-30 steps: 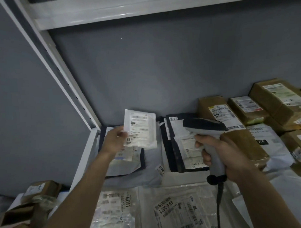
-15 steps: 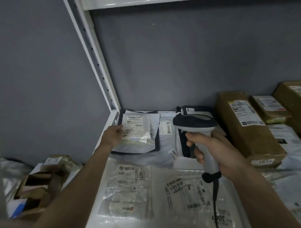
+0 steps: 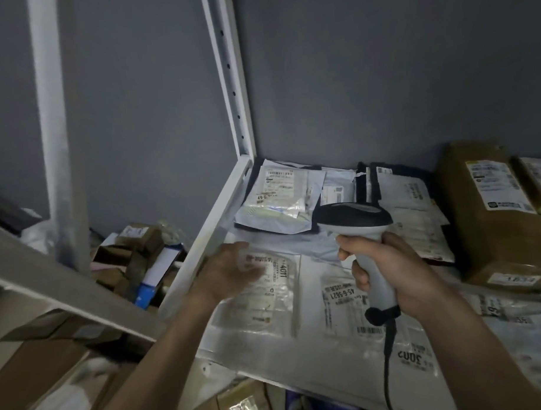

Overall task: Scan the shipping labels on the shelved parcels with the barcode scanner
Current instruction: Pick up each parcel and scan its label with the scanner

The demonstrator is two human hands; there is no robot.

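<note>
Here, my left hand (image 3: 231, 270) hovers blurred over the clear poly mailer (image 3: 266, 294) at the shelf's (image 3: 209, 234) front-left, its grip loose and holding nothing, likely to steady that label. To its right, my right hand (image 3: 388, 274) clenches the barcode scanner (image 3: 356, 232) by its handle, head aimed toward the flat parcels at the back, labels face-up for reading.

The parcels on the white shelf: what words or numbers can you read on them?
"4011": label on the clear plastic bag under the left hand.
"45-6-5821", upside down: label on the clear plastic mailer beside the grey barcode scanner.
"3005", upside down and uncertain: front white mailer.
The brown cardboard box labels and all small print are too blurred to read.
</note>
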